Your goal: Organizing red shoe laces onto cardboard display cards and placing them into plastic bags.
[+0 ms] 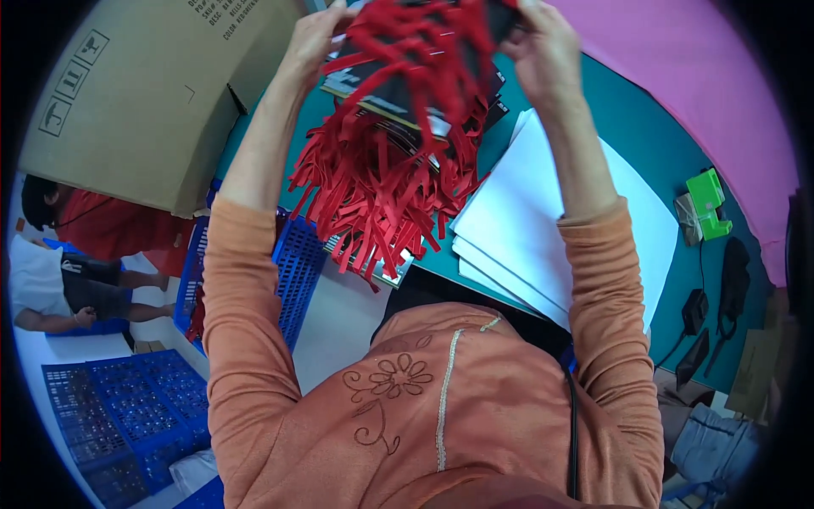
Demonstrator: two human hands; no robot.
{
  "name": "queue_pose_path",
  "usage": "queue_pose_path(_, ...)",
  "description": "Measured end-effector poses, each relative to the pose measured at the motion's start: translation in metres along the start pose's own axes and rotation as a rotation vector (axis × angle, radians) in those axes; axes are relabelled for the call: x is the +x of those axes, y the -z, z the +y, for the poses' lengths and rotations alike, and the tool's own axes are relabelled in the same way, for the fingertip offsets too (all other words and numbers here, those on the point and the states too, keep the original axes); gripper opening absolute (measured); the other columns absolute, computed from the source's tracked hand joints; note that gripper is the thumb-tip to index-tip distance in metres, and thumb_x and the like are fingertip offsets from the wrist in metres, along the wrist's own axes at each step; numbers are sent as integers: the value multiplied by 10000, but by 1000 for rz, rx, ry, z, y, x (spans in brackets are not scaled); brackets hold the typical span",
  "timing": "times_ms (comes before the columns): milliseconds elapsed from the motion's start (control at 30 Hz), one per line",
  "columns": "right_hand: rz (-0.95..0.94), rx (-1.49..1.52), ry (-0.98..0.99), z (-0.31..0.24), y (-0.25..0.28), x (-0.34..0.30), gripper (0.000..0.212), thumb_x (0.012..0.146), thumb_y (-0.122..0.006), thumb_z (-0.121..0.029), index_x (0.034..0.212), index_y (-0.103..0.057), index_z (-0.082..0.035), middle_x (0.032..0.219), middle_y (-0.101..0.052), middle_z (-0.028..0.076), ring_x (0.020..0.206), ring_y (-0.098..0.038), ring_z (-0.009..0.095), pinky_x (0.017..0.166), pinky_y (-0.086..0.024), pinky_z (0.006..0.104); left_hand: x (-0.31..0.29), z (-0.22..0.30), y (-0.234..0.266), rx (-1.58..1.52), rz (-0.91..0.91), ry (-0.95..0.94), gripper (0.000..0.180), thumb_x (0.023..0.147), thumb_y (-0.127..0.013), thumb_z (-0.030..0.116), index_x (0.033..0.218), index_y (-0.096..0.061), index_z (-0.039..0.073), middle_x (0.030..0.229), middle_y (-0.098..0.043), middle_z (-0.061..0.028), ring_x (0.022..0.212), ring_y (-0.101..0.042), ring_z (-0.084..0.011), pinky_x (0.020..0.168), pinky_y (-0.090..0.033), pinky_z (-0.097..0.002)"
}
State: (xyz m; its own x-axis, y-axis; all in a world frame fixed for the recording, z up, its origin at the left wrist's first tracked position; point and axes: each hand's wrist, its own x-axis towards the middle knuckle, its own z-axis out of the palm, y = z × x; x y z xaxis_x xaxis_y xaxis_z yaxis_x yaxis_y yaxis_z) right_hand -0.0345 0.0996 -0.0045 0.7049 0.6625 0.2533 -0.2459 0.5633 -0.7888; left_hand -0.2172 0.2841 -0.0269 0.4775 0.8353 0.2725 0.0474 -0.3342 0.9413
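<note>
At the far edge of the view I hold a bundle of dark flat cards with red ribbons [424, 53] between both hands. My left hand [325, 32] is closed on its left edge, and my right hand [543, 47] grips the right side. The top of the bundle is cut off by the picture's edge, and its ribbons are slightly blurred. Beneath it, a heap of similar cards with red ribbons [381, 187] lies on the green table [632, 110], its ribbons spilling toward me over the near edge.
White sheets [530, 220] are stacked right of the heap. A large cardboard box [144, 102] stands left, above a blue basket [301, 271]. A green tool-like object [705, 204] and black cables [695, 310] lie far right. Blue crates [127, 416] and other people [51, 288] are at left.
</note>
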Motion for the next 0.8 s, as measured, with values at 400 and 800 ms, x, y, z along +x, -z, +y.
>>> queue_pose_path(400,324,-230,-138,-23,142,-42,205,898,-552,-146,1023,-572,16,965,-587,98,922,-549,118,806,-461,206,126,-101,-14,1302,108,-270,253,820,-540,193,878,-662,-20,779,-657,-161,682,-630,-293,612,-493,-373)
queue_pose_path(800,430,-199,-188,-2,160,-48,177,897,-546,-126,1010,-547,9,921,-589,73,838,-579,95,771,-476,173,161,-142,-22,1335,154,-332,225,756,-522,147,833,-647,-23,794,-646,-204,741,-617,-387,663,-494,-444)
